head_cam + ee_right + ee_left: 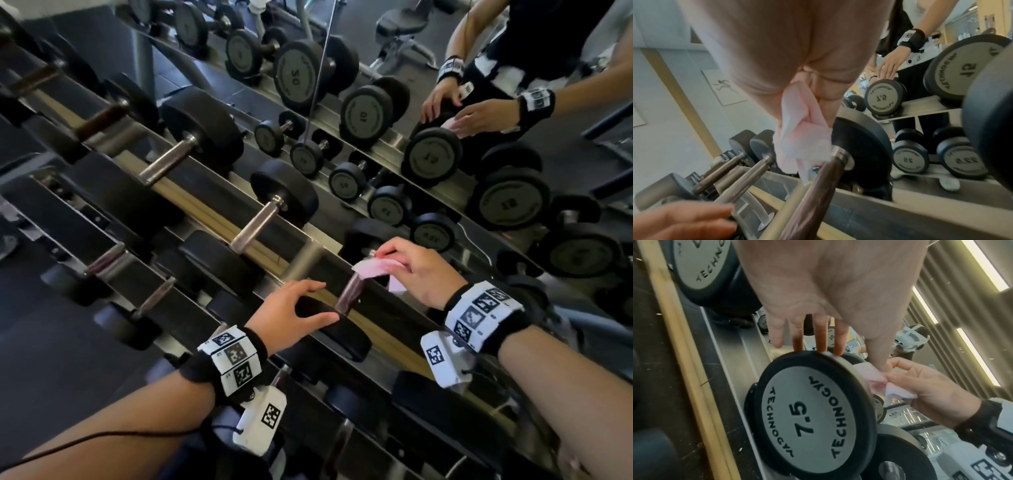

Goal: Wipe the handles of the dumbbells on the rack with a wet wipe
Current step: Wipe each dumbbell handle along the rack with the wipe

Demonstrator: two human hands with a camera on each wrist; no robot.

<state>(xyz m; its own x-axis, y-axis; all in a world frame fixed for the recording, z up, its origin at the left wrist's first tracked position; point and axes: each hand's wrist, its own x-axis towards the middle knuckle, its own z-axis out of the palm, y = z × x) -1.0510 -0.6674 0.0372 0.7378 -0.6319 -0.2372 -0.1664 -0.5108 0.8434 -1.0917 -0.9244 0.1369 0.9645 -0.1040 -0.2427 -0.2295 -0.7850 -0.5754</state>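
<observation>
A black dumbbell marked 7.5 (809,410) lies on the top tier of the rack (394,342). Its dark metal handle (349,294) shows between my hands. My left hand (291,308) rests on the dumbbell's near head with fairly straight fingers (818,337), the thumb on the handle side. My right hand (411,267) pinches a crumpled pinkish-white wet wipe (373,267). It holds the wipe (803,138) at the far end of the handle (813,194), beside the far head (861,146). The wipe hangs against the handle's collar.
More dumbbells with bare metal handles (260,219) line the same tier to the left, and smaller ones (150,298) sit on the tier below. A mirror (479,113) behind the rack reflects the dumbbells and my hands.
</observation>
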